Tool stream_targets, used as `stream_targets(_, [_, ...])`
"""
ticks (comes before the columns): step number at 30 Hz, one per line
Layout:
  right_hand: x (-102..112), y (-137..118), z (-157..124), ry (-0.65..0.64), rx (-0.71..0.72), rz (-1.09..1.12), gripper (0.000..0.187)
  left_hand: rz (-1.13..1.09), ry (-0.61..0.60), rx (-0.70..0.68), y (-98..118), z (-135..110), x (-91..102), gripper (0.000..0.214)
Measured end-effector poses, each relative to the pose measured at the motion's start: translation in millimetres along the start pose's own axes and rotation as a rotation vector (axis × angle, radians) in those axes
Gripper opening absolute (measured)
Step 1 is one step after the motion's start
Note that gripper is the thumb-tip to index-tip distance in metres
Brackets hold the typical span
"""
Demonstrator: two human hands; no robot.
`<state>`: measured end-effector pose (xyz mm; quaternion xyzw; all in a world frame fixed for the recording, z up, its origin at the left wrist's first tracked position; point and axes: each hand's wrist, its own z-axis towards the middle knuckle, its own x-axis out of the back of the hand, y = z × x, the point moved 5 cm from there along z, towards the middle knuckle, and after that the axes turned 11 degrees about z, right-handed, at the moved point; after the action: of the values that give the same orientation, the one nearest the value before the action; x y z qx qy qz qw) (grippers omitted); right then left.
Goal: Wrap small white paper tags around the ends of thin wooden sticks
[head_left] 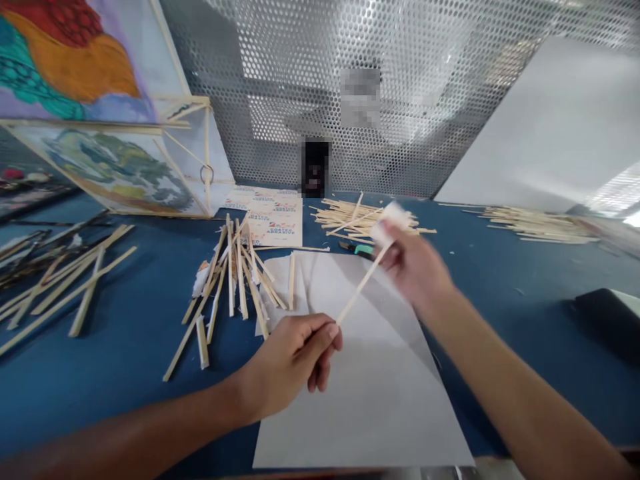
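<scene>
My left hand [295, 360] pinches the near end of a thin bamboo stick [361, 285] between thumb and fingers. The stick slants up and to the right over a white paper sheet [370, 387]. My right hand [413, 263] is blurred by motion and is closed round the stick's far end, with a small white pad [390, 221] pressed against the stick.
A heap of split bamboo sticks [235, 280] lies left of the sheet on the blue table [115, 347]. Longer strips [60, 280] lie at far left and thin stick piles [360, 220] at the back. Painted kites [115, 160] lean at back left. A black object [605, 320] is at right.
</scene>
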<state>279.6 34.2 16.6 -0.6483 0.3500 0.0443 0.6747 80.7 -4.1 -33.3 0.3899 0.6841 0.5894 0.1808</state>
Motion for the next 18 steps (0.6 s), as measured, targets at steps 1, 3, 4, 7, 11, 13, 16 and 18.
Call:
stream_targets(1, [3.1, -4.3, 1.0, 0.014, 0.022, 0.037, 0.028, 0.017, -0.006, -0.001, -0.1, -0.7, -0.2, 0.035])
stream_targets(3, [8.2, -9.6, 2.7, 0.02, 0.006, 0.062, 0.028, 0.038, -0.027, 0.003, -0.9, -1.8, -1.2, 0.036])
stream_targets(4, [9.8, -11.0, 3.1, 0.017, -0.01, 0.065, 0.029, 0.04, -0.039, 0.005, -1.3, -2.1, -1.8, 0.036])
stream_targets(7, [10.2, -11.6, 0.9, 0.014, 0.0, 0.089, 0.032, 0.042, -0.043, -0.009, 0.0, -1.3, -1.9, 0.034])
stream_targets(11, [1.9, 3.3, -5.0, -0.033, -0.05, 0.057, 0.033, -0.029, -0.015, -0.014, 2.5, 2.3, 0.4, 0.031])
stream_targets(13, [0.3, 5.8, -4.0, -0.058, -0.04, 0.035, 0.031, -0.069, -0.002, -0.01, 1.8, 3.3, 1.6, 0.03])
stream_targets(16, [7.9, -7.5, 1.1, 0.0, 0.079, 0.138, 0.029, -0.041, -0.031, 0.005, -0.9, 2.4, 0.3, 0.031])
stream_targets(18, [9.7, -14.4, 2.5, -0.016, 0.039, 0.127, 0.027, -0.023, -0.061, 0.026, -2.7, 1.0, -1.7, 0.033])
